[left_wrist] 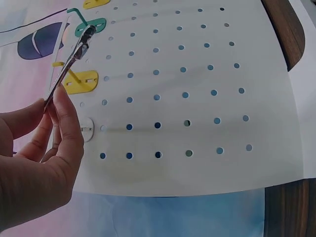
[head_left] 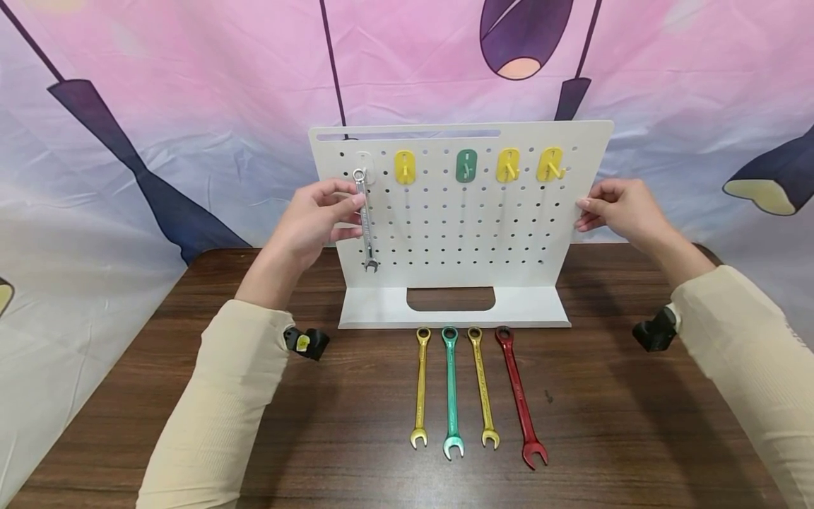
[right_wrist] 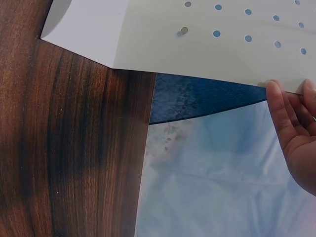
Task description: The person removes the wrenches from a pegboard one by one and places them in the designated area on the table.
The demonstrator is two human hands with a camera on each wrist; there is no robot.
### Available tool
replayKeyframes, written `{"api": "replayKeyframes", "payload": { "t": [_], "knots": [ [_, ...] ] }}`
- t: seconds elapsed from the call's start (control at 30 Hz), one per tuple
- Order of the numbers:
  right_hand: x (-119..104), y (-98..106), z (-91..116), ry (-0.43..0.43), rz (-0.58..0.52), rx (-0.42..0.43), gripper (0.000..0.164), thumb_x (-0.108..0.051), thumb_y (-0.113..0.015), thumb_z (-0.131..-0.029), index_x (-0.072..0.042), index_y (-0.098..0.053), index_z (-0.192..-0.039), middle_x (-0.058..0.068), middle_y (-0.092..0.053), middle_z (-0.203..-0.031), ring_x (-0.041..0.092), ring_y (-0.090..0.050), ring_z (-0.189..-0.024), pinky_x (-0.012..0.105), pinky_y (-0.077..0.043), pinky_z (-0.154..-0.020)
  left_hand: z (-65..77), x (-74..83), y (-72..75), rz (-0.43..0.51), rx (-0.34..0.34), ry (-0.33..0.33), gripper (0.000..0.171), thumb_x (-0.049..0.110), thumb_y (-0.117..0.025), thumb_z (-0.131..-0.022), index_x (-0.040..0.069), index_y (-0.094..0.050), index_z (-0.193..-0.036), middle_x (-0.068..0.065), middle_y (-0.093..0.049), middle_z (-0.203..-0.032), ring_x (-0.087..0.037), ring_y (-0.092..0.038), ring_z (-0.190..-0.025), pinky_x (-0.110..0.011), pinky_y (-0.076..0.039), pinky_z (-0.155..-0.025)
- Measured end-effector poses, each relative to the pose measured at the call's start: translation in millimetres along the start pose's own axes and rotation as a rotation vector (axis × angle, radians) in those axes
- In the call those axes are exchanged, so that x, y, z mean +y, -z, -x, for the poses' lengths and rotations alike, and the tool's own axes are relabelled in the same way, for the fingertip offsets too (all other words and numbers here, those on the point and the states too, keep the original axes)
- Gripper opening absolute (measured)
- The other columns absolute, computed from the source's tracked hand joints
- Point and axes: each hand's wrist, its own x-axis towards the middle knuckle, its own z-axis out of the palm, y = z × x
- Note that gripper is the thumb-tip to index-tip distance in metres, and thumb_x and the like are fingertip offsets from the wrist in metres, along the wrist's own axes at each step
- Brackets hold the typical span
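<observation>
Between thumb and fingers my left hand pinches a silver combination wrench, ring end up and open end down. It stands in front of the white pegboard, with its ring overlapping the white hook at the board's upper left. In the left wrist view the wrench slants up from the fingertips. My right hand grips the board's right edge, thumb in front. The right wrist view shows that hand at the same edge.
Further hooks on the board are yellow, green, and two more yellow. Before its base, on the brown table, lie a yellow wrench, a green wrench, another yellow wrench and a red wrench. Printed cloth hangs behind.
</observation>
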Motion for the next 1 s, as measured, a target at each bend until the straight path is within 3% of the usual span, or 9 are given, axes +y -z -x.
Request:
{"api": "replayKeyframes", "payload": {
  "t": [0.47, 0.77, 1.0],
  "knots": [
    [0, 0, 0, -0.008, 0.004, 0.003, 0.025, -0.010, -0.056, -0.091, 0.014, -0.052, -0.088, 0.000, -0.064, -0.064, 0.012, -0.064, -0.056, 0.026, -0.057, -0.059, 10.0, -7.2, -4.0, -0.024, -0.042, 0.004, 0.007, 0.006, -0.057, -0.090, 0.003, -0.055, -0.096, -0.007, -0.052, -0.088, -0.017, -0.053, -0.071, -0.027, -0.057, -0.068],
    [-1, 0, -1, -0.006, -0.018, -0.003, 0.024, -0.010, -0.056, -0.091, 0.013, -0.053, -0.086, 0.001, -0.064, -0.064, 0.013, -0.064, -0.056, 0.027, -0.057, -0.059, 15.3, -32.0, -8.8, -0.084, -0.117, 0.049, 0.013, 0.007, -0.054, -0.092, 0.000, -0.052, -0.103, -0.009, -0.052, -0.094, -0.017, -0.055, -0.076, -0.030, -0.056, -0.075],
    [-1, 0, 0, -0.002, -0.037, -0.007, 0.022, -0.008, -0.055, -0.091, 0.013, -0.052, -0.085, 0.001, -0.064, -0.064, 0.013, -0.064, -0.056, 0.027, -0.057, -0.058, 20.1, -59.2, -12.4, -0.120, -0.148, 0.094, 0.019, 0.005, -0.052, -0.093, -0.006, -0.050, -0.108, -0.007, -0.052, -0.090, -0.015, -0.056, -0.075, -0.032, -0.057, -0.073]
  ]
}}
